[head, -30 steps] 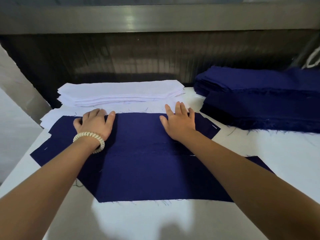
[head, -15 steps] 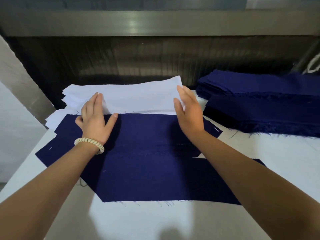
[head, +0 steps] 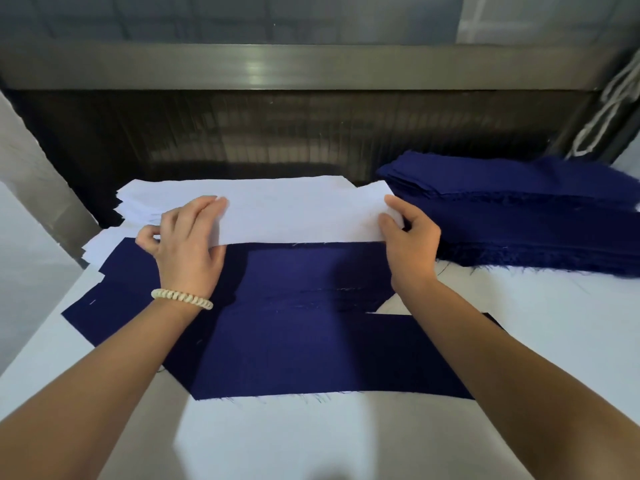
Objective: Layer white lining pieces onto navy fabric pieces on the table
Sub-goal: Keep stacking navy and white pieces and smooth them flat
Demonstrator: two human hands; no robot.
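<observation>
A white lining piece [head: 301,216], thin, smooth and matte, a long strip with straight cut edges, is held taut just above the far edge of the navy fabric pieces [head: 311,341]. Its near edge runs along that far edge and its right end is cut at a slant. The left hand [head: 187,244] grips the strip's left end, fingers curled over the top and the little fingers tucked in. The right hand [head: 410,244] pinches the right end, thumb on the upper face and the other fingers bent behind it.

The navy fabric pieces lie flat and overlapping, a dense woven cloth of deep blue with angled corners, loose threads fraying along the near edge and a small white mark by the left corner. Beneath them the table [head: 346,441] is covered in plain white.

Beyond the navy pieces, at their far left, sits a stack of white lining [head: 145,199], many thin sheets fanned slightly at the edges. To the far right of the navy pieces is a thick stack of navy fabric [head: 519,216], its cut edges fuzzy. A pale coiled bracelet [head: 181,298] circles the left wrist above the navy pieces. Far behind them runs a brushed metal rail [head: 277,69], and a white cord [head: 609,109] hangs at the far right
</observation>
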